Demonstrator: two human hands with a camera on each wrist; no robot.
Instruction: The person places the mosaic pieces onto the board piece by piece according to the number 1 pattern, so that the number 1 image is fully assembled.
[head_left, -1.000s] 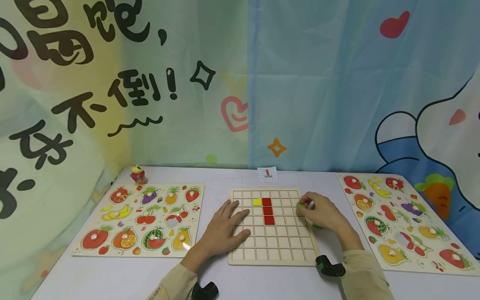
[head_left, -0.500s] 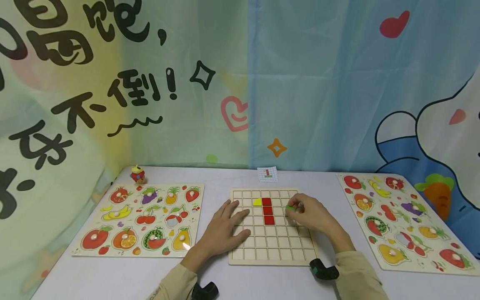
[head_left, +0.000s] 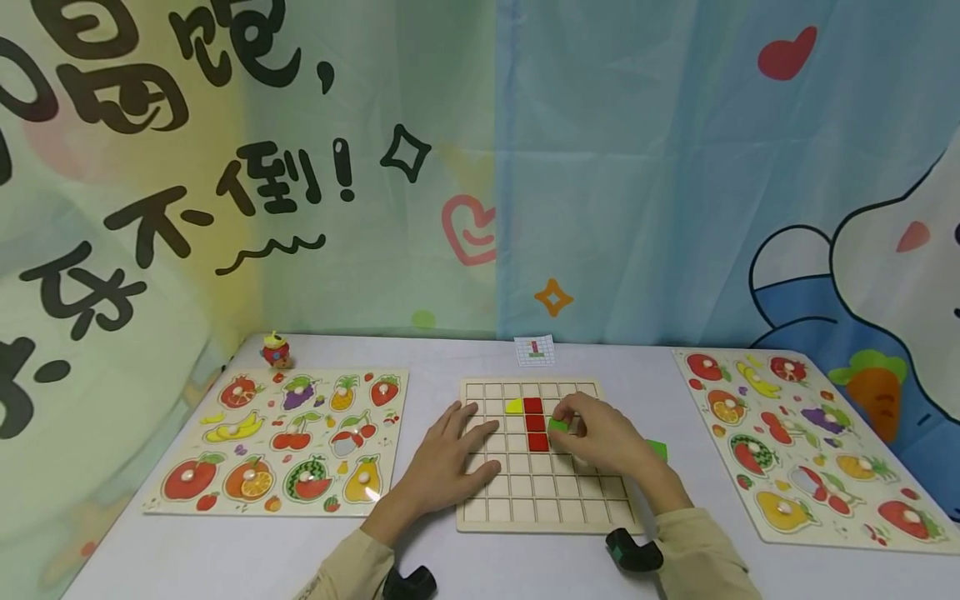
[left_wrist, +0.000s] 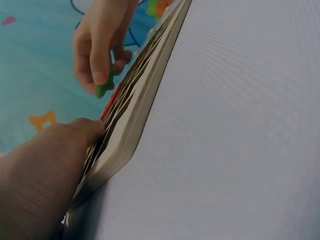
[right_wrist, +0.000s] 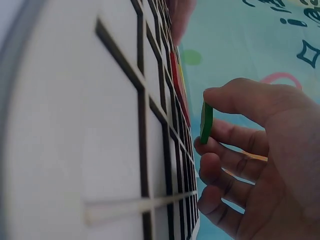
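Note:
A pale wooden grid board [head_left: 555, 508] lies on the white table. In its upper rows sit a yellow piece [head_left: 514, 406] and, right of it, a column of red tiles [head_left: 536, 422]. My right hand [head_left: 600, 433] pinches a small green tile [right_wrist: 206, 122] between thumb and fingertips, above the board just right of the red column. With fingers spread, my left hand [head_left: 450, 454] rests on the board's left side; its thumb [left_wrist: 85, 131] lies over the board's edge in the left wrist view. Another green piece [head_left: 657, 450] shows beyond the right wrist, partly hidden by it.
Fruit puzzle boards flank the grid board, one on the left [head_left: 258, 454] and one on the right [head_left: 810, 454]. Behind it lies a small card [head_left: 535, 351] with a coloured grid pattern. A little toy figure [head_left: 277, 351] stands at the back left. A printed curtain [head_left: 637, 192] closes off the rear.
My right hand has moved left from the board's right edge with the green tile, close to the red column. A green piece beside the board has come into sight. The left hand stays put.

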